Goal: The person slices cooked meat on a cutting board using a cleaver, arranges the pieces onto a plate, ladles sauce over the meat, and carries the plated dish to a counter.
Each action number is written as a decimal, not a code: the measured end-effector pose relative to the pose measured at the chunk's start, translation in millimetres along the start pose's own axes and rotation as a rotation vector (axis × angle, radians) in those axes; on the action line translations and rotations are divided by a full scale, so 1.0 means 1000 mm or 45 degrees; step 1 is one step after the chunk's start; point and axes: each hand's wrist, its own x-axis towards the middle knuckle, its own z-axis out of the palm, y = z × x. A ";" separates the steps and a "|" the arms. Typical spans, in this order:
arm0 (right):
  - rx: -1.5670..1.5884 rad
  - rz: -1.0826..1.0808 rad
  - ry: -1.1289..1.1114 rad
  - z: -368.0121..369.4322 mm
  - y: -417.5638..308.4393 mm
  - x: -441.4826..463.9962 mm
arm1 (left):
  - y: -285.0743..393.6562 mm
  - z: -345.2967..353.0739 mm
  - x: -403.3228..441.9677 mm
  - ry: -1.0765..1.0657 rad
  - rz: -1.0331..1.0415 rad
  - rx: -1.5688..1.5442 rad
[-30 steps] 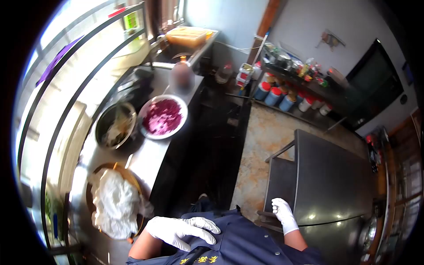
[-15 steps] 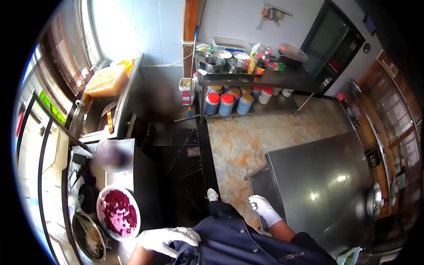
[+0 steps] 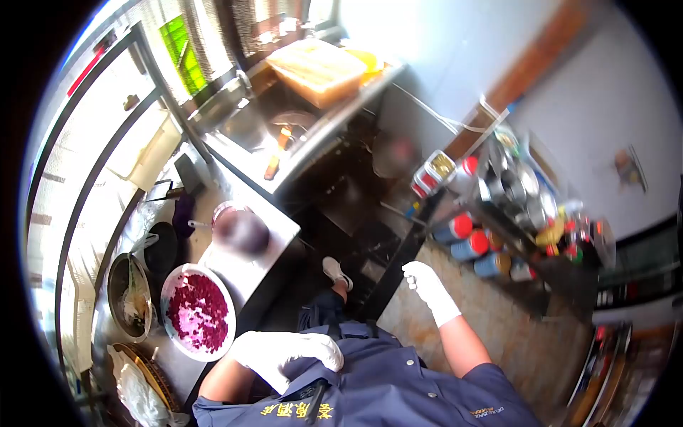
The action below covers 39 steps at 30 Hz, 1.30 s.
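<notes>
My left hand (image 3: 288, 356), in a white glove, hovers at the front of my dark jacket (image 3: 377, 381). Its thumb stands apart from the fingers, and nothing shows in it. Nearest to that hand is a white basin (image 3: 229, 313) of chopped dark red and pink pieces (image 3: 196, 312), on the counter to the left. My right hand (image 3: 429, 288), also gloved in white, hangs out over the floor with its fingers curled in and no object visible. Behind the basin stands a round purplish thing (image 3: 243, 231), too blurred to name.
A dark pan (image 3: 130, 295) and a woven basket (image 3: 153, 370) with a white plastic bag line the window side. Ahead is a sink (image 3: 235, 128) with an orange-handled tool (image 3: 279, 151) and a plastic tub (image 3: 313, 75). Red-lidded jars (image 3: 462, 228) fill a shelf at right.
My view has swung left, so the steel table at right is gone from sight and the sink sits nearer the middle. My foot has stepped forward. Both hands stay without a visible object.
</notes>
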 end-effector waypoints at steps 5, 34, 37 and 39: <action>0.023 0.108 -0.123 0.048 -0.110 0.112 | -0.046 -0.134 0.005 0.111 0.184 -0.241; -0.007 0.196 -1.297 0.613 -0.298 0.687 | -0.160 -0.763 -0.068 2.957 0.108 -0.018; -0.865 -0.478 -1.340 0.603 -0.294 0.689 | -0.189 -0.806 -0.062 2.939 -0.679 0.913; -0.880 -0.417 -1.309 0.600 -0.290 0.690 | -0.195 -0.816 -0.057 2.942 -0.735 0.650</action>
